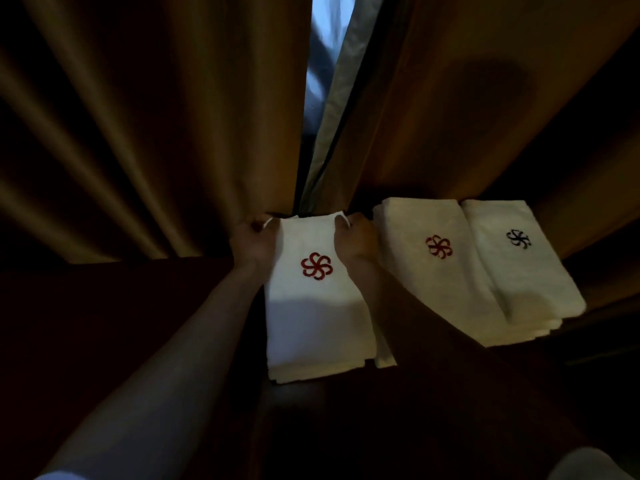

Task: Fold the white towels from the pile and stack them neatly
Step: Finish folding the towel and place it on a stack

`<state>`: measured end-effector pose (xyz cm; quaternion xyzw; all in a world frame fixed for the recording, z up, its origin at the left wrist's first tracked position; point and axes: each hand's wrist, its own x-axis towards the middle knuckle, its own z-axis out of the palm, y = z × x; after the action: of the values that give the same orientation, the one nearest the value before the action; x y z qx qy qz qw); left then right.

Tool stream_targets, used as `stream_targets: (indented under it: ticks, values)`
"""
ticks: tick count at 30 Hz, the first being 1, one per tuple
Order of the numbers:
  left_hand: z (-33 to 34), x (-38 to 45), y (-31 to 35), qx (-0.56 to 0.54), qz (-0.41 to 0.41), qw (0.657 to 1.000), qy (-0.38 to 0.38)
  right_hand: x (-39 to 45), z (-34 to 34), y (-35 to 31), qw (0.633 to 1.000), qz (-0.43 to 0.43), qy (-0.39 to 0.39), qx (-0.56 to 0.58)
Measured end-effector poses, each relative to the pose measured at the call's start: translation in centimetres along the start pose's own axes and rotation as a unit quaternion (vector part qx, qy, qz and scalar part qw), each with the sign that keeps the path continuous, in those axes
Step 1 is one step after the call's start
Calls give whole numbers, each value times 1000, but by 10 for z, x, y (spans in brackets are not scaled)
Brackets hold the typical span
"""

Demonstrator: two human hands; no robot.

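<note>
Left hand (251, 242) and right hand (353, 237) pinching far corners of folded towel (317, 306); releasing unevenly risks skewing onto neighbouring stack (436, 271), just right of grip.

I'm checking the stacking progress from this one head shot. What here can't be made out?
- Unfolded pile: not in the head view; only a pale patch cut off by the bottom edge.
- Fingertips of the left hand and right hand: curled behind the far corners of the held towel.
- Stack heights: layers blur in dim light.
- Supporting surface: too dark.
</note>
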<state>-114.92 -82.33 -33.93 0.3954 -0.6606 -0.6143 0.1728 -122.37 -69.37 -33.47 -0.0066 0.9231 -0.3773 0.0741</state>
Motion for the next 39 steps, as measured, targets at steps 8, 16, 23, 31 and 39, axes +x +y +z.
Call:
stream_targets:
  ticks: [8,16,23,31,39]
  values:
    - [7,2,-11,-72,-31,997,-26,5,4,5,991,87,-5,97]
    - [-9,-10,-38,-68,-82,989,-100,-22,6,21,995,47,-47,72]
    - [-11,-35,-63,-220,-149,934,-239,-32,-7,33,980,76,-156,101]
    - [-17,-50,-53,-275,-176,906,-269,-31,-10,35,953,144,-152,221]
    - [-29,-76,-83,-291,-231,899,-233,-53,-10,83,850,201,-211,439]
